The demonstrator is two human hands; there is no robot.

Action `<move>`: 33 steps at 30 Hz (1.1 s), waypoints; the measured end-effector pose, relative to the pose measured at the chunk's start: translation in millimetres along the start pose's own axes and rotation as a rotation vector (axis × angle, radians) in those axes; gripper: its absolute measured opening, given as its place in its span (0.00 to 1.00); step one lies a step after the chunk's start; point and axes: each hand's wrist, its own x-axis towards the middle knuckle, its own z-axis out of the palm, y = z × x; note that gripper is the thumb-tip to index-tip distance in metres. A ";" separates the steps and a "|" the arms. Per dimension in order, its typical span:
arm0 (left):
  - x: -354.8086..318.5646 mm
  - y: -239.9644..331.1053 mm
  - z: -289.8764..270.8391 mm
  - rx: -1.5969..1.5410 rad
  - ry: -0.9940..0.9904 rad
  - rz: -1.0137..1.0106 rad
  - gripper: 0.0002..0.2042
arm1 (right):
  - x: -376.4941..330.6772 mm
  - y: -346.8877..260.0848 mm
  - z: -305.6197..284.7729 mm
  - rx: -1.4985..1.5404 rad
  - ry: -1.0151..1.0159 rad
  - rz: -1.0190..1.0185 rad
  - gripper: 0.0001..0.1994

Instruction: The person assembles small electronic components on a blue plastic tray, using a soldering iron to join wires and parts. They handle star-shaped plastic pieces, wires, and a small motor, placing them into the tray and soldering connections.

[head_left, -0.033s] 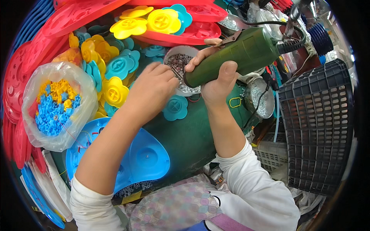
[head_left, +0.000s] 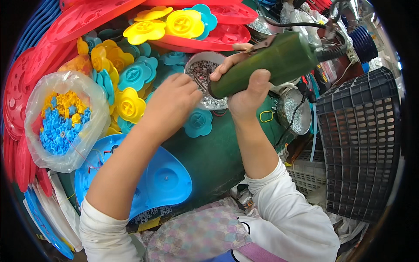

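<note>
My right hand (head_left: 244, 94) is wrapped round a green electric screwdriver (head_left: 270, 61), held tilted with its nose down to the left. From the nose a thin metal bit (head_left: 200, 83) points toward my left hand (head_left: 176, 100). The fingers of my left hand are curled and pinched together close to the bit's end; what they hold, if anything, is hidden. Both hands are above a white bowl (head_left: 209, 104) of small metal parts. Nearer to me, under my left forearm, lies a blue curved plastic panel (head_left: 170, 179) with thin red wires at its left side.
Yellow flower pieces (head_left: 131, 105) and teal flower pieces (head_left: 198, 122) are heaped at the left. A clear bag (head_left: 37, 100) holds blue and yellow stars. Red panels (head_left: 91, 19) stack behind. At the right are a metal bowl of screws (head_left: 301, 122) and a black basket (head_left: 360, 144).
</note>
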 end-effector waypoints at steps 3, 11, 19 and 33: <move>-10.8 7.7 8.3 0.095 -0.020 -0.039 0.03 | 1.7 -3.7 -10.5 0.113 0.031 -0.009 0.51; -17.4 21.0 -1.3 0.104 0.021 0.021 0.03 | 7.6 -27.7 -23.6 0.548 -0.048 -0.164 0.54; -29.6 52.7 5.2 -0.069 -0.002 -0.125 0.03 | 3.4 -46.2 -30.1 0.493 -0.055 -0.198 0.55; -19.7 -0.6 -7.2 -0.122 0.083 -0.290 0.07 | -9.4 -5.6 -4.0 0.232 -0.026 0.003 0.53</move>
